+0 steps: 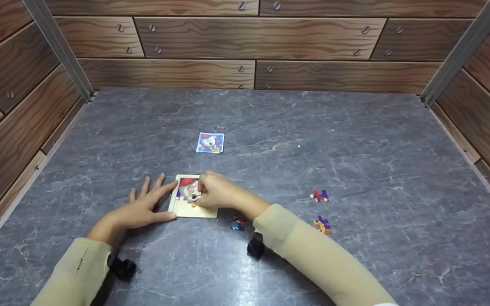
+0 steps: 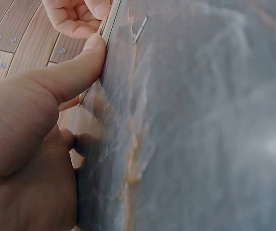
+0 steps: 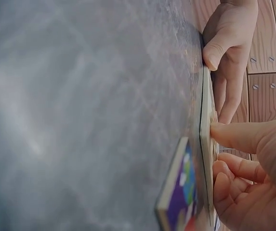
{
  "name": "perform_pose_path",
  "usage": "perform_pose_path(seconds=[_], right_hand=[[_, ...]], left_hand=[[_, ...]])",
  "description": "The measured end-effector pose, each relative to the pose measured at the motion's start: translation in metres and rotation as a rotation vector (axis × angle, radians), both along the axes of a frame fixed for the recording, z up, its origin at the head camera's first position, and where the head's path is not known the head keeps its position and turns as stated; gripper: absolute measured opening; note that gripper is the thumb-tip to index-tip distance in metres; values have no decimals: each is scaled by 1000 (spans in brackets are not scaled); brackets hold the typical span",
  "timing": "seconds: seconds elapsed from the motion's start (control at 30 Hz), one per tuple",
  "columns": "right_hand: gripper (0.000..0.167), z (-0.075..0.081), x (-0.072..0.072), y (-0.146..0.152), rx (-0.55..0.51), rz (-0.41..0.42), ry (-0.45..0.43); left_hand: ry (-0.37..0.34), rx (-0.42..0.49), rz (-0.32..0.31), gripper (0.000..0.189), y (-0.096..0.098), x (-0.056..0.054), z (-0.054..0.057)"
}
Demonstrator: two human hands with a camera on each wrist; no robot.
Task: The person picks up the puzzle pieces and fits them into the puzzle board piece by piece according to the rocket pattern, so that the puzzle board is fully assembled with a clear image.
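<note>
Head: two hands, one tray, three loose pieces.

Above the near side of the bench, the head camera faces forward and down, far enough off to take in the plank wall. I spot a black camera at each wrist; both look low along the bench, pictures turned sideways, one close behind the left hand, one behind the right hand. All views share both hands and the pale board.
</note>
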State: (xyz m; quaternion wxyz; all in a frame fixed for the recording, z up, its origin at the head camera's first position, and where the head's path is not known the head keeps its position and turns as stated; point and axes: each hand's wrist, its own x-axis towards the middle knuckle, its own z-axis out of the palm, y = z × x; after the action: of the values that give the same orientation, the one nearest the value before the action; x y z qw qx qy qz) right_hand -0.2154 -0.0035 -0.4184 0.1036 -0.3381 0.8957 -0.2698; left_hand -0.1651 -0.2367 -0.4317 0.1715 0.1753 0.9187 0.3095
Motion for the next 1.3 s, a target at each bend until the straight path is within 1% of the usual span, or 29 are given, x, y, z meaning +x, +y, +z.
perform_pose_path(seconds=[0.2, 0.3, 0.5, 0.57, 0.73, 0.9, 1.17, 1.3], right_hand=[[20, 1, 1, -2, 2, -31, 23], [21, 1, 1, -3, 5, -34, 20], [35, 2, 3, -3, 26, -9, -4], [34, 2, 2, -3, 28, 0, 2], [25, 1, 1, -2, 6, 13, 30], [23, 0, 0, 0, -16, 32, 44], [23, 2, -1, 2, -46, 63, 39], [26, 5, -1, 4, -79, 76, 3]], left_hand=[[-3, 2, -2, 82, 0, -1, -2], [-7, 1, 1, 82, -1, -1, -3], [-10, -4, 4, 82, -2, -1, -4], [-11, -5, 2, 82, -2, -1, -3], [-23, -5, -1, 82, -1, -1, -2], [-27, -13, 2, 82, -1, -1, -2], [-25, -9, 5, 82, -2, -1, -1], [-19, -11, 3, 82, -2, -1, -1]])
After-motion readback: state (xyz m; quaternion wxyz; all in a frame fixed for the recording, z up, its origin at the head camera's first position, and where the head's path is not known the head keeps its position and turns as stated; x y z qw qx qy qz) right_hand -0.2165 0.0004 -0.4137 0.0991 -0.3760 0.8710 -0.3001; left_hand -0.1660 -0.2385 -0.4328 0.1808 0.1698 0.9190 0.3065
